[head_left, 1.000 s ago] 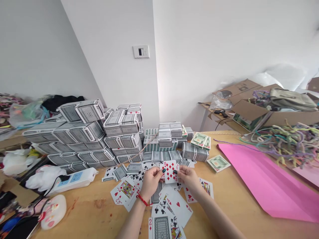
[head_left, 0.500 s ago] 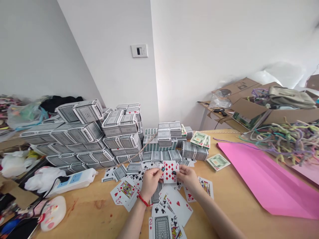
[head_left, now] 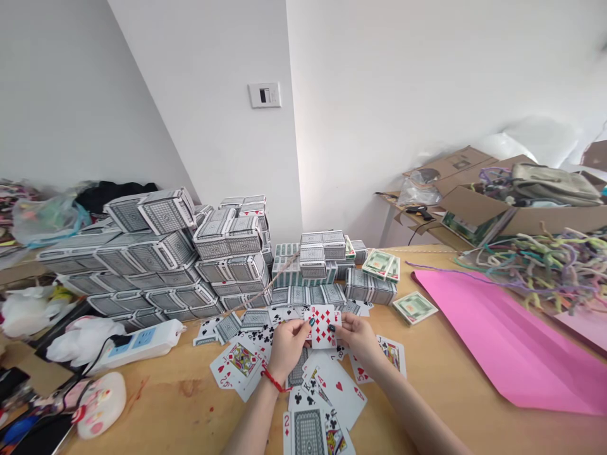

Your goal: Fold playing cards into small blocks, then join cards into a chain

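Both my hands hold one red diamond playing card (head_left: 323, 327) face up just above the wooden table (head_left: 450, 385). My left hand (head_left: 288, 346), with a red string at the wrist, pinches the card's left edge. My right hand (head_left: 359, 337) pinches its right edge. Loose playing cards (head_left: 327, 385) lie scattered face up and face down under and around my hands.
Stacks of grey patterned card boxes (head_left: 165, 253) fill the table's back left and middle. A pink paper sheet (head_left: 497, 341) lies right, with a heap of coloured cords (head_left: 545, 265) and cardboard boxes (head_left: 478, 208) behind. A white power strip (head_left: 142, 341) lies at left.
Hardly anything differs. My hands keep the diamond card between them in the same spot; the view has shifted very slightly.
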A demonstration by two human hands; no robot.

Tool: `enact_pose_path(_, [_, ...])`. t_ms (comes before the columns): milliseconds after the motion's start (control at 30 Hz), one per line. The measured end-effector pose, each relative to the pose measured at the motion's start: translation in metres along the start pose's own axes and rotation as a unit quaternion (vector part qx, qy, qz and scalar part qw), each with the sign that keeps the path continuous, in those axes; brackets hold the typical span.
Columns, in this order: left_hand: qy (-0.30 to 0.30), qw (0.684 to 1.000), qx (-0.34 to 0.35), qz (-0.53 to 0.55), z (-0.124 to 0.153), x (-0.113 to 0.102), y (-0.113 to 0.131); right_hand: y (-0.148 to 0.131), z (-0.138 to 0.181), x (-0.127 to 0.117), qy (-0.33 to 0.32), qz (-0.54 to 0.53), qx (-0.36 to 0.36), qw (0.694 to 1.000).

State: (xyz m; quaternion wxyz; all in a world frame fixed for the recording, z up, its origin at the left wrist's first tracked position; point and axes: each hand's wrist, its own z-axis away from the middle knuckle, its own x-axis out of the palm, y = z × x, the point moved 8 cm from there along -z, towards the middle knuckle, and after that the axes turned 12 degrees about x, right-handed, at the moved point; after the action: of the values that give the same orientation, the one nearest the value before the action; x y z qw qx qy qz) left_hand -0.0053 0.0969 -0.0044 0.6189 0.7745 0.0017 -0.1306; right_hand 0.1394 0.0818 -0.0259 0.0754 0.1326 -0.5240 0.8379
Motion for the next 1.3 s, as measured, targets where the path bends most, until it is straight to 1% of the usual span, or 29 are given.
enact_pose_path(133, [-0.001,1.000,-0.001,0.004,0.000,0.000,-0.001,0.001,0.000,-0.001,0.004,0.001,0.000,1.000])
enact_pose_path(233, [0.008,0.999,-0.006,0.035,0.000,0.000,0.000,-0.002,0.002,0.000,0.004,-0.002,0.003,1.000])
enact_pose_path(267, [0.013,0.998,-0.009,0.061,0.000,-0.001,0.000,-0.002,0.002,0.000,0.003,-0.007,0.005,1.000])
enact_pose_path(333, [0.016,0.988,-0.026,0.150,0.000,0.000,0.000,-0.004,0.004,0.001,-0.002,-0.023,0.013,1.000])
enact_pose_path(433, [0.012,0.952,-0.075,0.296,0.002,0.002,-0.003,-0.005,0.006,0.003,-0.009,-0.040,0.022,0.999])
enact_pose_path(500, [0.008,0.936,-0.105,0.335,0.003,0.003,-0.005,-0.007,0.008,0.003,-0.010,-0.039,0.021,0.999])
enact_pose_path(633, [-0.005,0.930,-0.148,0.338,0.005,0.006,-0.009,-0.009,0.010,0.002,-0.008,-0.033,0.014,0.999])
enact_pose_path(767, [-0.019,0.925,-0.162,0.344,0.007,0.011,-0.010,-0.012,0.011,0.003,-0.009,-0.025,0.001,1.000])
enact_pose_path(900, [-0.027,0.923,-0.159,0.350,0.008,0.014,-0.010,-0.011,0.011,0.003,-0.004,-0.012,-0.010,1.000])
enact_pose_path(1133, [-0.028,0.929,-0.148,0.338,0.007,0.018,-0.008,-0.005,0.006,0.001,0.008,-0.010,-0.002,1.000])
enact_pose_path(1300, [-0.002,0.939,-0.145,0.312,0.006,0.017,-0.009,-0.003,0.005,0.001,0.009,-0.015,0.000,1.000])
